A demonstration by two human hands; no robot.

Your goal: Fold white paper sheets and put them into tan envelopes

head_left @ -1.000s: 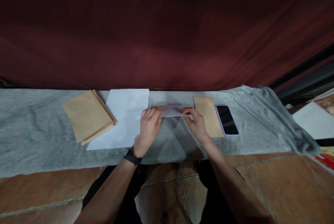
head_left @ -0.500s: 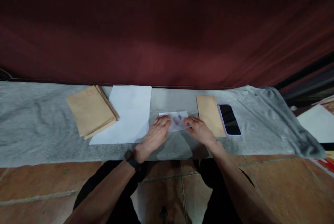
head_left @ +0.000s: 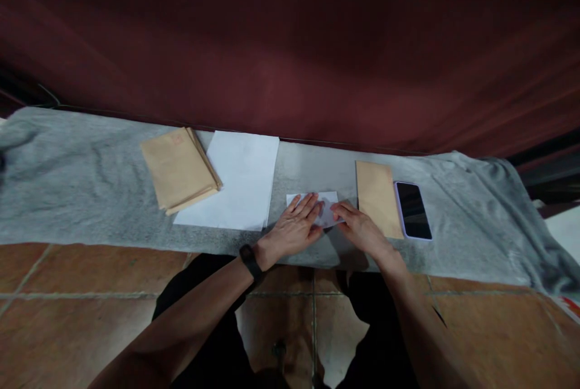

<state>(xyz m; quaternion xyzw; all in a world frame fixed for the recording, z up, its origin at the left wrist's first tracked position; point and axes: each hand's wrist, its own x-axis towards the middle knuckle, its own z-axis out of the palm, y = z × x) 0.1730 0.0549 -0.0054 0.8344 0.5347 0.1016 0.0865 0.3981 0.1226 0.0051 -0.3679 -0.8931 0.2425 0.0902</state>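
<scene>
A small folded sheet of white paper [head_left: 327,214] lies on the grey cloth in front of me. Flat across its left part rests my left hand [head_left: 296,227], fingers stretched out and slightly apart, with a dark band at the wrist. My right hand [head_left: 357,226] has its fingers curled, pinching the paper at its right edge. Just beyond that hand, to the right, is a single brown envelope [head_left: 378,196]. The paper's left part is hidden under my left hand.
On the left, a stack of brown envelopes [head_left: 179,165] overlaps a pile of white paper sheets [head_left: 244,177]. A phone [head_left: 414,211] in a light purple case lies right of the single envelope. The grey cloth [head_left: 466,214] covers the narrow bench; a dark red curtain [head_left: 290,75] hangs behind.
My left hand has gone from curled fingers at the paper's left side to lying flat over it. My right hand stays at the right edge. The camera view has shifted and tilted slightly.
</scene>
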